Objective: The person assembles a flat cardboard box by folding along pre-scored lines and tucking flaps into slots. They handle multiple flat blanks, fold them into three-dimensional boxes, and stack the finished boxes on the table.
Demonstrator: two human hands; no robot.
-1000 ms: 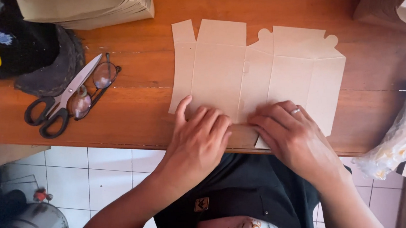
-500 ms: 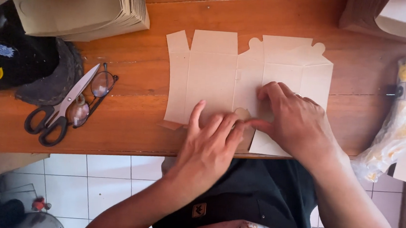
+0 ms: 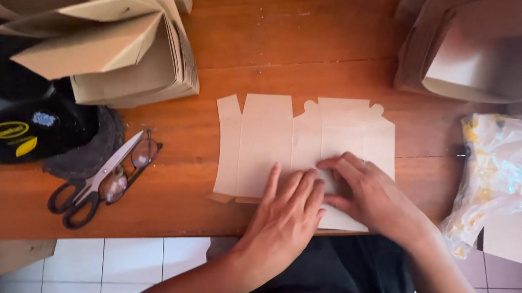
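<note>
A stack of folded brown cartons (image 3: 115, 44) sits far left on the wooden table (image 3: 281, 38), a crinkled plastic bag (image 3: 504, 176) far right. The flat carton blank (image 3: 261, 140) lies mid-table under the left hand (image 3: 286, 218) and right hand (image 3: 374, 197), both pressing flat, holding nothing

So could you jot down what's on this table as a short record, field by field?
surface: wooden table
left hand: flat on the cardboard blank, fingers spread
right hand: pressing the blank's lower right part
blank: lies flat, unfolded, near the table's front edge
left of blank: scissors lying over glasses
far left: stack of folded cardboard, dark bag
right: open box, plastic bag
</note>
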